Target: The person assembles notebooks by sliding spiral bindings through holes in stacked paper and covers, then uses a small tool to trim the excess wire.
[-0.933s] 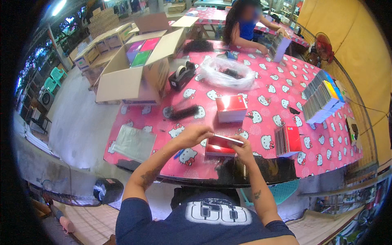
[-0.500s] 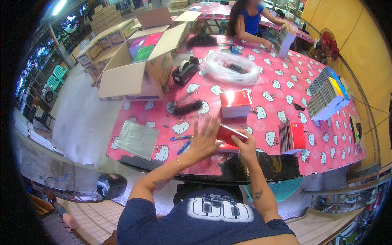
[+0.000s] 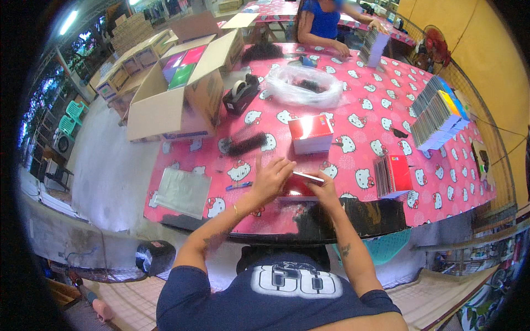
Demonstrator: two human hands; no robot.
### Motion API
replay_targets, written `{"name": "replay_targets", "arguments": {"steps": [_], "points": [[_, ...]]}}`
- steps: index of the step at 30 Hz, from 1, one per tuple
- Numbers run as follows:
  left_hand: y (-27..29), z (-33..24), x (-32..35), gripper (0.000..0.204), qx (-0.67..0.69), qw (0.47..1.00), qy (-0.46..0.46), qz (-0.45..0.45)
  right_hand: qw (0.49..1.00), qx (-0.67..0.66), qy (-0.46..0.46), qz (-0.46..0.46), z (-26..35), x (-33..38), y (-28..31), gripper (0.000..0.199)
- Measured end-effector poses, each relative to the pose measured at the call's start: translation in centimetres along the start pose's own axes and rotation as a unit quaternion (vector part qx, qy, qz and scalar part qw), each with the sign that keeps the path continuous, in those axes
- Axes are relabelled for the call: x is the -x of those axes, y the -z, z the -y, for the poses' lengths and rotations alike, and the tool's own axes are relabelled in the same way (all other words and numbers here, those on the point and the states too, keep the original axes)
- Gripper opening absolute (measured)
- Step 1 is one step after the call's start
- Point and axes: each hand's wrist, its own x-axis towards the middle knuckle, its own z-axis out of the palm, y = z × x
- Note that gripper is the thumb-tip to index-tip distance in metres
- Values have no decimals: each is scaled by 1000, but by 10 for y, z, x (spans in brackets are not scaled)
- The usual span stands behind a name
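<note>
A thin red notebook (image 3: 308, 176) is tilted in my hands, its white page edge showing. My right hand (image 3: 324, 190) pinches its right end between thumb and fingers. The fingers of my left hand (image 3: 273, 177) close on its left end. Just under the hands, a red-covered notebook or stack (image 3: 297, 191) lies near the table's front edge, partly covered by them. Beyond stands a stack of red notebooks (image 3: 311, 135). A blue pen (image 3: 238, 186) lies to the left of my left hand.
Clear plastic sleeves (image 3: 181, 192) and a bristly black bundle (image 3: 245, 144) lie left. Behind are a tape dispenser (image 3: 241, 95), a plastic bag (image 3: 303, 86) and an open carton (image 3: 157, 113). Notebook rows (image 3: 393, 175) (image 3: 441, 121) stand right. A co-worker (image 3: 320, 25) handles a stack at the far side.
The notebook has been tipped so its white edge faces up. My left hand, spread and blurred before, has closed on its left end. The whole view has shifted slightly.
</note>
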Motion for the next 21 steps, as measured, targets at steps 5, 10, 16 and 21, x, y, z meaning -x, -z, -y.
{"name": "replay_targets", "arguments": {"steps": [5, 10, 16, 21], "points": [[17, 13, -26, 14, 59, 994, -59, 72, 1000, 13, 9, 3, -6, -1, 4, 27], [15, 23, -25, 17, 76, 990, -56, 108, 1000, -17, 3, 7, -8, 0, 2, 27], [16, 28, -30, 15, 107, 986, -54, 116, 1000, -9, -19, 7, -5, -1, 4, 27], [13, 23, -27, 13, 108, 989, -40, 87, 1000, -2, -21, 6, -7, -2, 4, 26]]}}
